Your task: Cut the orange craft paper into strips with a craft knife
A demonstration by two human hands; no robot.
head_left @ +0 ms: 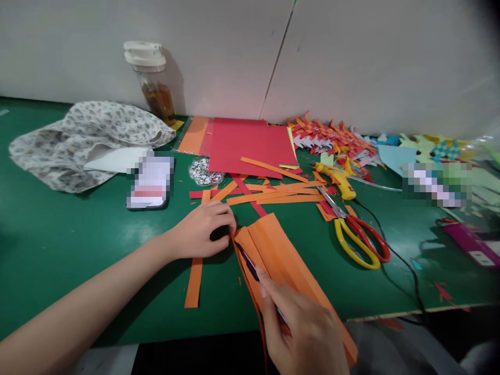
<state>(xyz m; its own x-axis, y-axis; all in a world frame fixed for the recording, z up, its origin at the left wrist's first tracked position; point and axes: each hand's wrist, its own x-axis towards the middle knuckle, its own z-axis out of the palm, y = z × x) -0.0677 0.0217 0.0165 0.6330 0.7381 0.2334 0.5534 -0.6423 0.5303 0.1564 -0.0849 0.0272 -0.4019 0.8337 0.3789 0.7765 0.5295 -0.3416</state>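
A folded stack of orange paper (279,250) lies on the green table (78,245), running from the middle toward the near edge. My left hand (203,229) is closed, pinching the stack's far left corner. My right hand (304,328) grips a thin dark craft knife (248,263), its tip set against the stack's left fold. A loose orange strip (194,281) lies under my left wrist.
Cut orange and red strips (273,195) lie beyond the stack, with red sheets (250,143), yellow-red scissors (357,234), a yellow glue gun (338,179) with its black cord, googly eyes (203,172), a phone (150,185), patterned cloth (86,140), a bottle (154,83), woven paper fish (332,135).
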